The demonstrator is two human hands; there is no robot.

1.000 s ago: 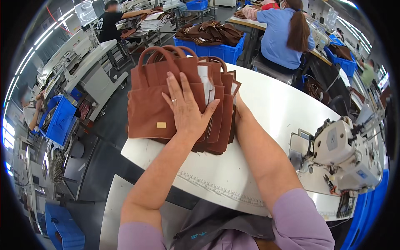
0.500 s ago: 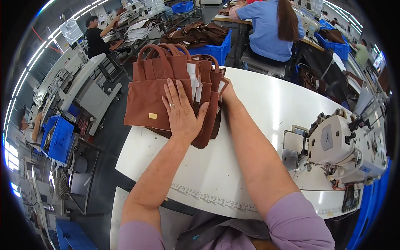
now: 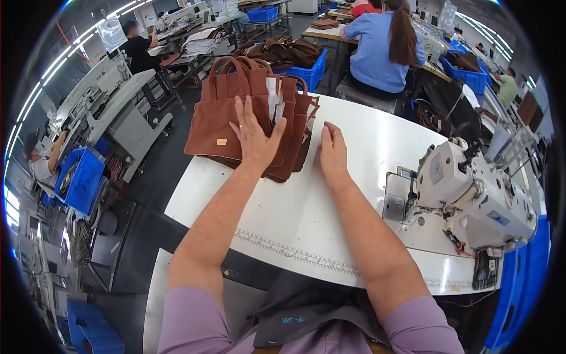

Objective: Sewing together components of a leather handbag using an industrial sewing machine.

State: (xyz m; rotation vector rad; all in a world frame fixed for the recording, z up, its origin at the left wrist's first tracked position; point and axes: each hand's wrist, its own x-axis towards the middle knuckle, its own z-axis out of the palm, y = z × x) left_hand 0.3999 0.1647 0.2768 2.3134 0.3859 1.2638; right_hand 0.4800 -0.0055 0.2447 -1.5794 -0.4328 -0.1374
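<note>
A stack of reddish-brown bag panels with handles (image 3: pixel 221 124) leans at the far left part of the white sewing table (image 3: pixel 283 215). The front panel carries a small gold plate (image 3: pixel 221 141). White strips (image 3: pixel 273 97) stick out between the layers on the right side. My left hand (image 3: pixel 256 135) lies on the front panel, fingers spread and stretched out. Just right of the stack, my right hand (image 3: pixel 334 151) is apart from it, above the table, with its fingers extended and nothing in them.
A white sewing machine (image 3: pixel 466 192) stands at the table's right. A printed ruler (image 3: pixel 289 252) runs along the near edge. Beyond the table are a blue crate (image 3: pixel 312 74) heaped with brown pieces and a seated person in blue (image 3: pixel 377 50). Another blue crate (image 3: pixel 84 182) is at the left.
My right hand has come off the stack's right side and moved nearer to me. The left hand stays on the front panel, its fingers more lifted. The whole view has shifted slightly.
</note>
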